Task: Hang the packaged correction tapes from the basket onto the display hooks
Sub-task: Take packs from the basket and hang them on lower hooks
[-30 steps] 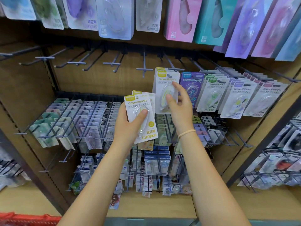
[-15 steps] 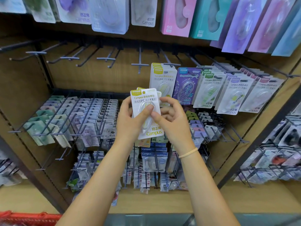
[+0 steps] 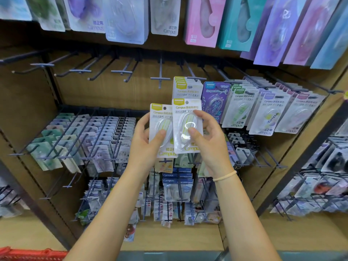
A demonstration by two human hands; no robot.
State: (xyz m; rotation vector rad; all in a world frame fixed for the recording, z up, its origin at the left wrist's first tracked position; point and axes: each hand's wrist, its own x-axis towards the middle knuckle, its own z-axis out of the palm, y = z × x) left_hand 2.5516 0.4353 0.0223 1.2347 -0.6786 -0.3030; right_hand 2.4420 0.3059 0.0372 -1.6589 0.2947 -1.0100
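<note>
My left hand (image 3: 145, 144) holds a white-and-yellow correction tape pack (image 3: 158, 119), thumb across its blister. My right hand (image 3: 209, 140) pinches a second, matching pack (image 3: 185, 110) that overlaps the first on its right side. Both packs are upright in front of the shelf. Just above them a hook (image 3: 194, 78) carries a few of the same yellow-tab packs (image 3: 185, 89). To the left of that hook, several hooks such as the bare one (image 3: 160, 78) carry nothing. A red basket's rim (image 3: 28, 254) shows at the bottom left corner.
Purple, green and pink-tab packs (image 3: 267, 110) hang on hooks to the right. Larger packs (image 3: 203, 21) hang in the row above. Lower rows hold dense hooks of small packs (image 3: 98, 140). A wooden shelf base (image 3: 169, 240) runs below.
My right hand left the hung packs, came down to my left hand and pulled one pack off the stack. The two packs are now held side by side.
</note>
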